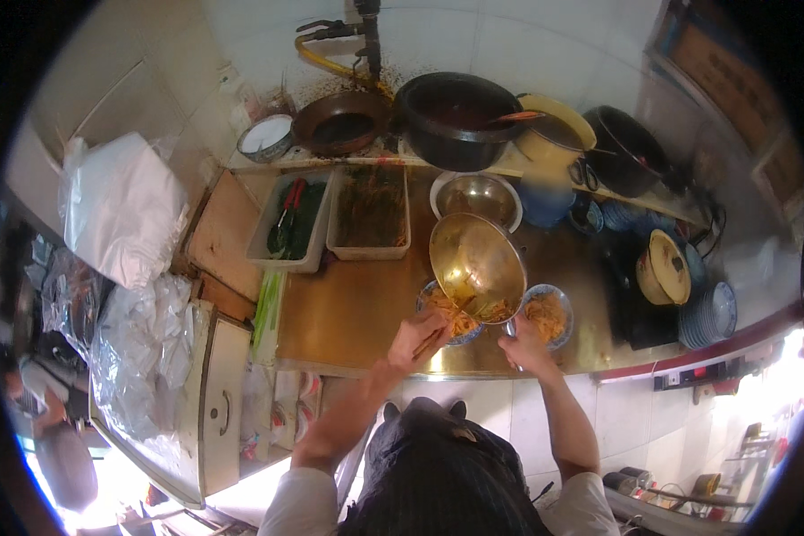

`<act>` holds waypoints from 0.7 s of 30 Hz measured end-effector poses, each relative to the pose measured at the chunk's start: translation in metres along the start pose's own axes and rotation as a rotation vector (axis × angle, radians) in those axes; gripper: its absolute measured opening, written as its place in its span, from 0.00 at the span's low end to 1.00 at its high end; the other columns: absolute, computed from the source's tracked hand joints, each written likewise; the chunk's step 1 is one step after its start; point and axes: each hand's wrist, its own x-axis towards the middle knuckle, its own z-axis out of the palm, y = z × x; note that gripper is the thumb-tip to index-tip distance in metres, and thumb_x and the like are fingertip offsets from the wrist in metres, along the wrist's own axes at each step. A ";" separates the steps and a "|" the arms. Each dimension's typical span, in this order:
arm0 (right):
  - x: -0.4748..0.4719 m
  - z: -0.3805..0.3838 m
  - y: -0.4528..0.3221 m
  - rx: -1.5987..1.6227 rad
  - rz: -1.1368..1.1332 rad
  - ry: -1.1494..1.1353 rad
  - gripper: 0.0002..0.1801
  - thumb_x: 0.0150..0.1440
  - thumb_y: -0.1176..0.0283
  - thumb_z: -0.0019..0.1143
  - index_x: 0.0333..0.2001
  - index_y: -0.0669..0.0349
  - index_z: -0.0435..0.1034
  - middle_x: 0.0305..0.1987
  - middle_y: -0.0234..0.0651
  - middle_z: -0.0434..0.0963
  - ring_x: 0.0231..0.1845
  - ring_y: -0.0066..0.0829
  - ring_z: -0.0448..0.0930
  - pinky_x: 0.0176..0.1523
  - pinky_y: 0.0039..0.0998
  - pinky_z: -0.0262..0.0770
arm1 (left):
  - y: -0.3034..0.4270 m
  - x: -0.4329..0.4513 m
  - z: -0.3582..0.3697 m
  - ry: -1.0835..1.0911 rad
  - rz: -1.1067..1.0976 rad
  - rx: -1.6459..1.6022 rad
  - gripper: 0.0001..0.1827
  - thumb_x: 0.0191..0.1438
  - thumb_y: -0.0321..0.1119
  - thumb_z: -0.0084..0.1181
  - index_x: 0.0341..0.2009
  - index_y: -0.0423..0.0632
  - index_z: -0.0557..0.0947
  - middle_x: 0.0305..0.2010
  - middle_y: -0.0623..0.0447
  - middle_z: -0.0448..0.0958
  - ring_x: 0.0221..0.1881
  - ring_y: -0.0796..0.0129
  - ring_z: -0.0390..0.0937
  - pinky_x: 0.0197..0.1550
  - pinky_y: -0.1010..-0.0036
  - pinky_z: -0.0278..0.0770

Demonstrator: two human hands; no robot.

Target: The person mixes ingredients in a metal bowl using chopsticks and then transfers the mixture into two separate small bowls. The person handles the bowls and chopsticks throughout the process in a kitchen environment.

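My right hand (528, 347) grips the handle of a metal pan (477, 262), which is tilted with its rim over a patterned bowl (462, 336). Some shredded orange-brown food lies at the pan's lower edge and in that bowl. My left hand (421, 339) holds what look like chopsticks (435, 340), their tips reaching to the food at the pan's rim. Just right of the pan stands a second patterned bowl (565, 309), filled with similar food. Behind the pan is a metal basin (477, 195) with a pale rim.
Two plastic tubs, one of dark greens with red-handled tongs (293, 201), the other of brownish food (368, 252), stand at the back left. A large black pot (461, 155) and yellow pot (548, 154) line the shelf. Stacked bowls (709, 321) and a lidded pot (663, 268) stand right.
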 end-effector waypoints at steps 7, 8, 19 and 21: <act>0.014 0.008 0.056 -0.203 -0.208 0.115 0.21 0.47 0.78 0.48 0.47 0.64 0.62 0.18 0.36 0.69 0.14 0.25 0.72 0.18 0.29 0.67 | 0.081 -0.001 0.054 0.148 0.215 0.050 0.07 0.43 0.20 0.59 0.28 0.42 0.74 0.36 0.46 0.74 0.32 0.57 0.76 0.31 0.71 0.75; 0.016 0.009 0.068 -0.180 -0.224 0.131 0.20 0.47 0.78 0.48 0.46 0.64 0.62 0.17 0.36 0.69 0.15 0.26 0.73 0.18 0.29 0.67 | 0.074 -0.015 0.059 0.118 0.174 0.050 0.07 0.43 0.21 0.58 0.28 0.43 0.75 0.37 0.45 0.74 0.33 0.56 0.76 0.32 0.71 0.76; -0.002 0.018 0.052 -0.189 -0.348 0.243 0.22 0.45 0.79 0.46 0.47 0.62 0.61 0.15 0.37 0.69 0.12 0.27 0.72 0.17 0.30 0.68 | 0.025 -0.065 0.067 -0.134 -0.507 -0.516 0.12 0.43 0.21 0.57 0.36 0.43 0.74 0.44 0.43 0.71 0.40 0.53 0.74 0.40 0.69 0.74; 0.001 0.021 0.055 -0.205 -0.345 0.267 0.22 0.44 0.80 0.46 0.47 0.63 0.61 0.14 0.37 0.69 0.11 0.28 0.72 0.17 0.31 0.69 | 0.029 -0.059 0.060 -0.135 -0.118 -0.219 0.12 0.44 0.20 0.56 0.36 0.43 0.74 0.44 0.43 0.71 0.39 0.53 0.74 0.40 0.69 0.75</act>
